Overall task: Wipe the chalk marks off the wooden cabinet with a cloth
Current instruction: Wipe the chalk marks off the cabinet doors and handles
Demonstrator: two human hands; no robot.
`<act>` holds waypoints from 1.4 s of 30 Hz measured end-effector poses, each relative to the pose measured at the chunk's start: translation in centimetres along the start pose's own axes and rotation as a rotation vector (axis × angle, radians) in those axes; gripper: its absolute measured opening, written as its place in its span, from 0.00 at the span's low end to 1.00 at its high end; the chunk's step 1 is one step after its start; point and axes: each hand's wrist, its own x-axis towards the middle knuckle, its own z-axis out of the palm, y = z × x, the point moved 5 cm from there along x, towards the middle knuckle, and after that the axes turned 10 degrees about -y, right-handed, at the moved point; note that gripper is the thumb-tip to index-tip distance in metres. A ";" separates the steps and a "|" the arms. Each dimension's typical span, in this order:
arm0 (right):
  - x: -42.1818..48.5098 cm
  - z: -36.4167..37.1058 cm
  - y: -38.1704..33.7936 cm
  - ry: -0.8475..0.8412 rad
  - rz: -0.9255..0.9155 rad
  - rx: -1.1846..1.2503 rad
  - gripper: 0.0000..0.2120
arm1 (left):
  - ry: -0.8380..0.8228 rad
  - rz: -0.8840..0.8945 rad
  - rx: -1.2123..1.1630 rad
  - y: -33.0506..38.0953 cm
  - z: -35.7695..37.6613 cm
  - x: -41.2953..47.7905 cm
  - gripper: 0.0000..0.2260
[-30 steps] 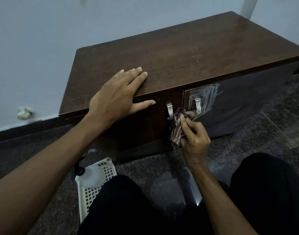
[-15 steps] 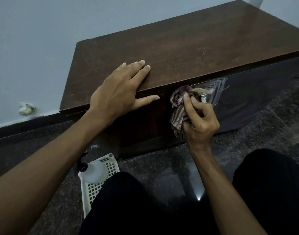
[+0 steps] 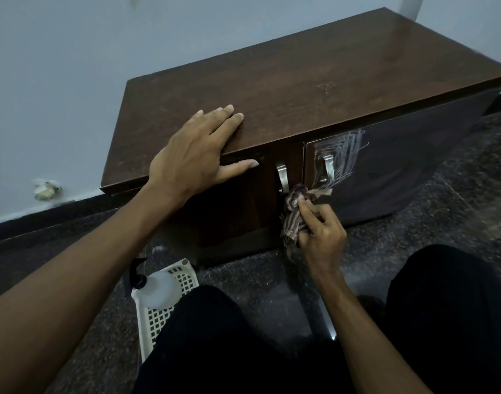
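Observation:
A low dark wooden cabinet [image 3: 314, 81] stands against the wall, with two doors and metal handles. White chalk marks [image 3: 347, 153] cover the upper left part of the right door, around its handle [image 3: 328, 166]. My right hand [image 3: 321, 228] grips a bunched striped cloth [image 3: 294, 211] and holds it against the door's lower left, just below the marks. My left hand [image 3: 198, 155] rests flat on the cabinet's front top edge, fingers straight, thumb over the left door.
A white plastic basket [image 3: 169, 302] with a spray bottle [image 3: 158, 285] in it sits on the dark speckled floor [image 3: 272, 280] at lower left, beside my left knee. My knees in black trousers [image 3: 442, 308] fill the bottom. The left door's handle [image 3: 282, 177] is beside the cloth.
My right hand with the cloth has gone from the top of the right door down to below the chalk marks. My left hand has stayed on the cabinet top.

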 end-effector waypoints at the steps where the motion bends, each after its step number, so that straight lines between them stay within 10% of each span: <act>1: -0.2 0.0 -0.3 -0.001 0.062 0.050 0.26 | -0.013 -0.003 -0.008 0.0 0.0 0.0 0.37; 6: -2.5 1.2 -3.5 0.020 0.374 0.388 0.32 | -0.041 -0.022 -0.038 0.0 -0.1 0.0 0.37; 42: -0.5 4.6 -10.8 0.254 0.614 0.478 0.27 | -0.032 -0.009 -0.035 0.0 0.0 0.2 0.37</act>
